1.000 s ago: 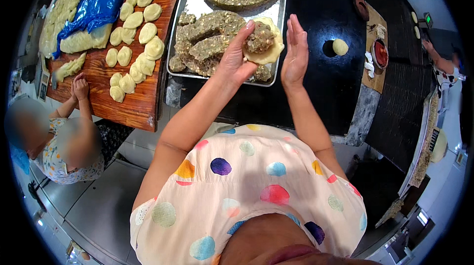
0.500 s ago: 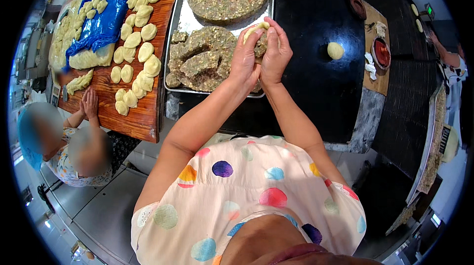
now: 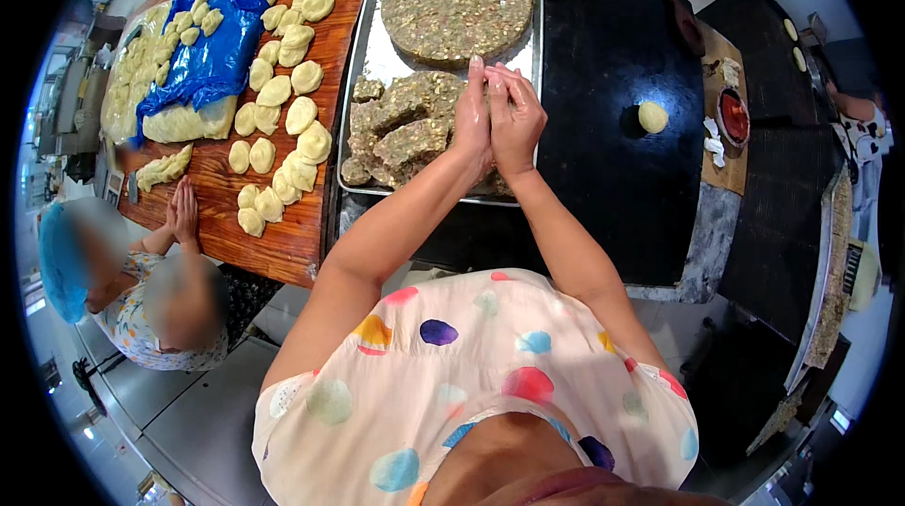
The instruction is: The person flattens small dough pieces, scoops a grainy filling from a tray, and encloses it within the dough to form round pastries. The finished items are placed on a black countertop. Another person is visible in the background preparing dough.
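Observation:
My left hand (image 3: 471,115) and my right hand (image 3: 514,120) are cupped against each other, fingers closed, over the front part of a metal tray (image 3: 354,82). Whatever lies between the palms is hidden. Under and beside them are broken lumps of speckled meat-like filling (image 3: 401,134); behind, a big round slab (image 3: 455,7) of the same mixture. Right of the tray a pale dough ball (image 3: 652,117) sits on a black worktop (image 3: 603,195).
At left, a wooden table (image 3: 302,261) bears several dough pieces (image 3: 302,115) and blue plastic (image 3: 222,44). A co-worker's hands (image 3: 184,209) are joined at its edge. At right are a board with a red-filled bowl (image 3: 733,117), a wooden tool (image 3: 679,16) and another person's arm (image 3: 856,108).
The filled dough round that showed in my left hand is now enclosed from sight: my right hand has come in against my left. The surroundings have shifted slightly in view.

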`<state>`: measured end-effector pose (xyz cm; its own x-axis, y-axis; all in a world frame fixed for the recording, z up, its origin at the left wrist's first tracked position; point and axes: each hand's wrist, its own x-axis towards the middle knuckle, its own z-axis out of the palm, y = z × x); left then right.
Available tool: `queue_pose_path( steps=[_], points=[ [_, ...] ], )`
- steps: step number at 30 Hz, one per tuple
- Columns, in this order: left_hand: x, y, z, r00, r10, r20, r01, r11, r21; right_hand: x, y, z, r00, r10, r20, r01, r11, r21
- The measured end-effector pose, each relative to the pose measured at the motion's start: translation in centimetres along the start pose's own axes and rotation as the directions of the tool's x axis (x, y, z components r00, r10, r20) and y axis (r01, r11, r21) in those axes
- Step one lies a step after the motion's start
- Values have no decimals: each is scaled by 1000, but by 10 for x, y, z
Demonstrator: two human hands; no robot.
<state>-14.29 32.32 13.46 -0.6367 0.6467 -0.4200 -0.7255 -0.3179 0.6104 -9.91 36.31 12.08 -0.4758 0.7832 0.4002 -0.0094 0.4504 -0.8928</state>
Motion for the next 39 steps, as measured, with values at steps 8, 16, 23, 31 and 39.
queue_pose_path(
  steps=[8,16,23,31,39],
  points=[
    [11,42,-36,988,-155,17,151,980,130,10,-37,17,963,260,72,-267,886,378],
    [49,38,-49,944,322,67,-267,631,729,-5,-14,60,971,206,-125,-208,978,-5],
    [11,62,-42,973,-157,172,138,983,122,20,-33,37,743,656,131,-414,297,861],
    [18,34,-37,981,132,143,-159,966,202,0,-29,53,924,316,-214,-217,897,384],
    [6,64,-32,962,-215,168,162,945,283,18,-30,21,946,312,-91,-217,814,540]
  ],
)
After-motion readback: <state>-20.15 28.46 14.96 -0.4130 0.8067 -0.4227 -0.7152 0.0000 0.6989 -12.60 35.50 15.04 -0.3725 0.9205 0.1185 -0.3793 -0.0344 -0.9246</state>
